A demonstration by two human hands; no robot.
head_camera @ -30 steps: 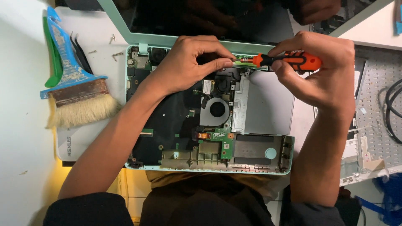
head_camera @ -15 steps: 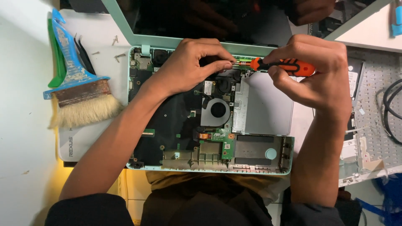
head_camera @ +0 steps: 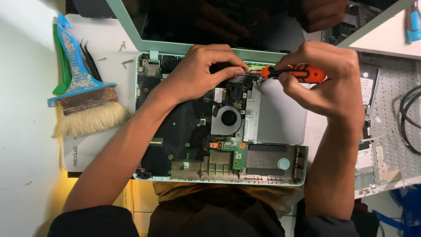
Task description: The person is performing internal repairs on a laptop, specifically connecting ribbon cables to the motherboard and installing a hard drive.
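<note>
The opened laptop base [head_camera: 219, 131] lies directly under both hands, its pale green rim nearest the person, with a green circuit board [head_camera: 239, 153] and a round fan [head_camera: 229, 117] just below the left hand. A flat silver drive bay [head_camera: 274, 116] sits below the right hand. The left hand [head_camera: 197, 74] is curled, its fingertips pinched at a small part on the far edge of the base, beside the screwdriver's tip. The right hand [head_camera: 326, 81] is closed around an orange and black screwdriver [head_camera: 291, 72], held level and pointing toward the left hand's fingers. Well to the left of the left hand, a blue-handled brush [head_camera: 81, 94] rests on a white box [head_camera: 94, 145] on the bench [head_camera: 24, 131], with loose screws [head_camera: 125, 61] near it. Beyond the hands the dark laptop screen [head_camera: 210, 22] stands open.
</note>
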